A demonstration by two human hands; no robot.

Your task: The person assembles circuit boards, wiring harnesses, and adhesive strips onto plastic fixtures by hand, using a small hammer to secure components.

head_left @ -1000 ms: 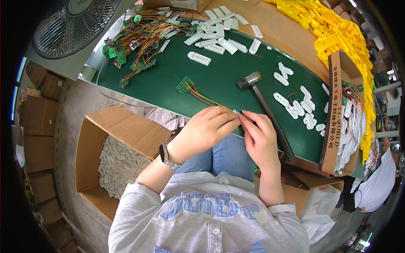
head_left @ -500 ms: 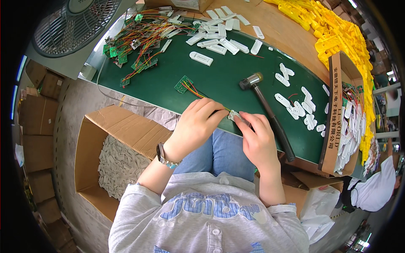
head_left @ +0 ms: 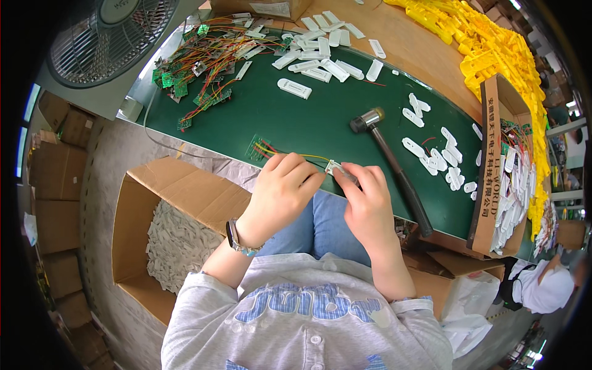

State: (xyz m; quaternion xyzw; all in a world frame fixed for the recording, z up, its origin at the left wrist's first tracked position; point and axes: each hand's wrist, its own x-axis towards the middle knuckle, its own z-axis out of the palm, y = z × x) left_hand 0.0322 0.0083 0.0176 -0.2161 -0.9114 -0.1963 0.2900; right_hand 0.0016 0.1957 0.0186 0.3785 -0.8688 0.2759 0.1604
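My right hand (head_left: 368,198) is closed on a small white plastic part (head_left: 333,168), its thumb and fingers at the part's right end, just over the table's near edge. My left hand (head_left: 285,190) is closed in a pinch close to the part's left end; red wires (head_left: 266,148) run in under its fingers, and the fingertips hide their ends. A yellow wire (head_left: 302,155) loops past the left knuckles to the white part. Those wires come from a green circuit board (head_left: 254,150), blurred, beyond my left hand.
A mallet (head_left: 394,163) lies right of my hands. White plastic casings (head_left: 295,88) and wired circuit boards (head_left: 209,68) cover the far side. A cardboard box (head_left: 484,166) stands at the right, yellow parts (head_left: 475,43) behind it. A fan (head_left: 111,43) stands left, above a box of grey pieces (head_left: 132,216).
Both hands have shifted slightly left and nearer, the white part with them. The circuit board has moved left and tilted; the yellow wire now arches clear of my left fingers.
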